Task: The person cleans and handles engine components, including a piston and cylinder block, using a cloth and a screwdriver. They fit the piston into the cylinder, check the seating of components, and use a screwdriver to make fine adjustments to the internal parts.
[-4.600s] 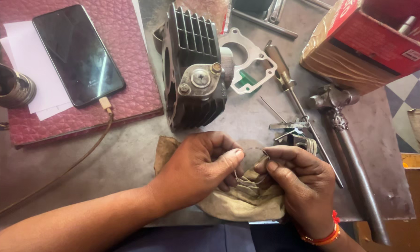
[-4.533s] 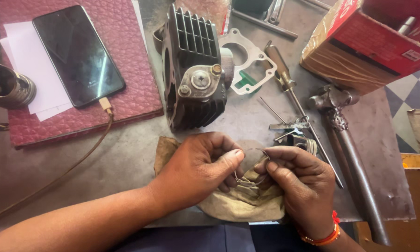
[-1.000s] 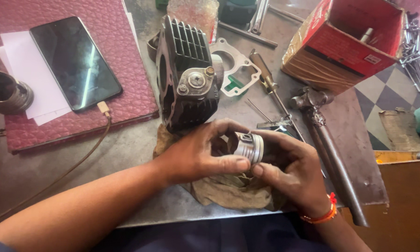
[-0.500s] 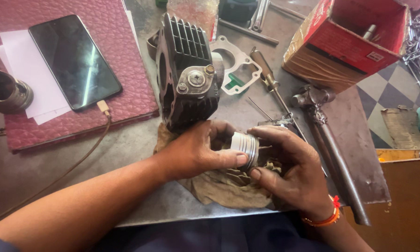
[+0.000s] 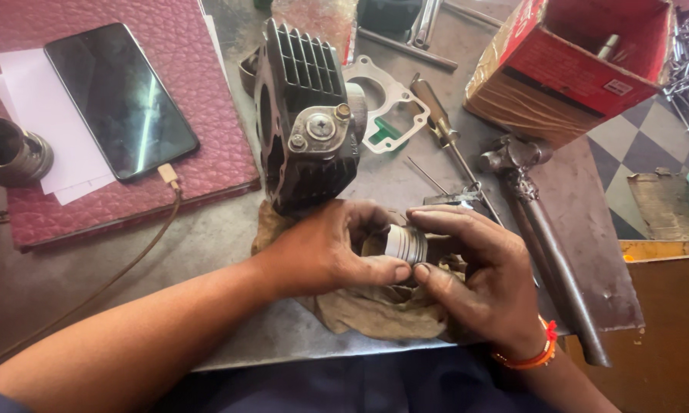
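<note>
Both my hands hold a small silver piston (image 5: 406, 245) with grooved sides just above a dirty tan rag (image 5: 375, 310) on the metal bench. My left hand (image 5: 333, 248) grips it from the left with thumb underneath. My right hand (image 5: 478, 275), with an orange band at the wrist, wraps it from the right, fingers over the top. A black finned engine cylinder (image 5: 306, 122) stands right behind my hands.
A phone (image 5: 119, 99) on a charging cable lies on a maroon folder (image 5: 207, 99) at the left. A gasket (image 5: 383, 103), a screwdriver (image 5: 448, 145), a long steel tool (image 5: 551, 252) and a red cardboard box (image 5: 581, 65) lie to the right. A metal part (image 5: 8, 153) sits at the far left.
Earlier my fingers worked a thin ring over the rag. Now both hands hold the piston, which has come lower and closer to the rag over the last second.
</note>
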